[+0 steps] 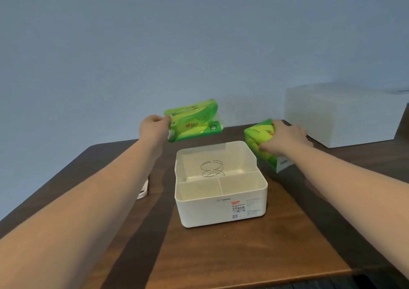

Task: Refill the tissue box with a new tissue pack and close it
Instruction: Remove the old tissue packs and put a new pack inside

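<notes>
Two hands, each gripping a green tissue pack.
Left hand pinches one tissue pack; right hand clasps another pack beside the open tissue box.

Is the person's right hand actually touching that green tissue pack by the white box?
Touching: the head view shows the right hand gripping the green tissue pack, fingers wrapped over its top.

green tissue packs, cream, perhaps white, tissue box
</notes>
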A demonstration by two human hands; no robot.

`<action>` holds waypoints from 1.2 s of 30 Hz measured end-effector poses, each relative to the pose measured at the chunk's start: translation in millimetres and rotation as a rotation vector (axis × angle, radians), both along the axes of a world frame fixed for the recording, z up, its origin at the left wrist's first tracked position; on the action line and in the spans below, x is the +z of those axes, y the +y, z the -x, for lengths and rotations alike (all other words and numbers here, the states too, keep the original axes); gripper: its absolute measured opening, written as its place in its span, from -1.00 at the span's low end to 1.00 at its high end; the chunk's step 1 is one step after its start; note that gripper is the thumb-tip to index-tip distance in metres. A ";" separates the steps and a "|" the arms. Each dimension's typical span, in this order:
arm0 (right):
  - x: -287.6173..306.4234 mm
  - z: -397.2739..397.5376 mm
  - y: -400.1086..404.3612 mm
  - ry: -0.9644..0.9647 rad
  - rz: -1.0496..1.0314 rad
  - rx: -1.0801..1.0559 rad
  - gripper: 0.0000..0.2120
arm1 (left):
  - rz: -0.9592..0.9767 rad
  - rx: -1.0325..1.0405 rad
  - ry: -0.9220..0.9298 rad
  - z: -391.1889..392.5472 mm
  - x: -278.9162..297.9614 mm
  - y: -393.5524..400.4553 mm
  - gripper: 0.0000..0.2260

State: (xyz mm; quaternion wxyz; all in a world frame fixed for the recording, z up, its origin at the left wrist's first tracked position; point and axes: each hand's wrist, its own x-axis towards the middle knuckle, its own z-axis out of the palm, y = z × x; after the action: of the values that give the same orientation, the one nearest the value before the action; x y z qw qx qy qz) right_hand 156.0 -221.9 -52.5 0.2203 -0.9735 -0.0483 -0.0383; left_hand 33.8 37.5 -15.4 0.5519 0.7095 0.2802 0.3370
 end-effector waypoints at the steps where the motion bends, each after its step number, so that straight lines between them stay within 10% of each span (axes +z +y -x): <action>1: 4.2 0.1 1.4 -0.057 -0.047 -0.003 -0.22 | -0.021 0.040 0.017 -3.8 -3.9 5.5 -0.73; 10: 51.0 12.7 23.3 -0.340 -0.250 0.467 -0.14 | -0.131 0.073 0.303 -19.8 -48.2 41.6 -0.73; 19: 52.3 45.8 42.5 -0.229 -0.137 0.924 -0.18 | -0.118 -0.035 0.425 -23.3 -73.2 36.2 -0.79; 36: 24.7 49.9 50.1 -0.030 0.191 1.007 -0.24 | -0.150 -0.164 0.533 1.7 -75.6 51.1 -0.91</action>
State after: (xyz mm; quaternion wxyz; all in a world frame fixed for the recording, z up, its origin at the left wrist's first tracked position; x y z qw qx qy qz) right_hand 106.1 -171.8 -27.8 0.1210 -0.8446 -0.5177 0.0632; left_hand 32.1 88.7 -91.0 0.4302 0.8320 0.3316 0.1127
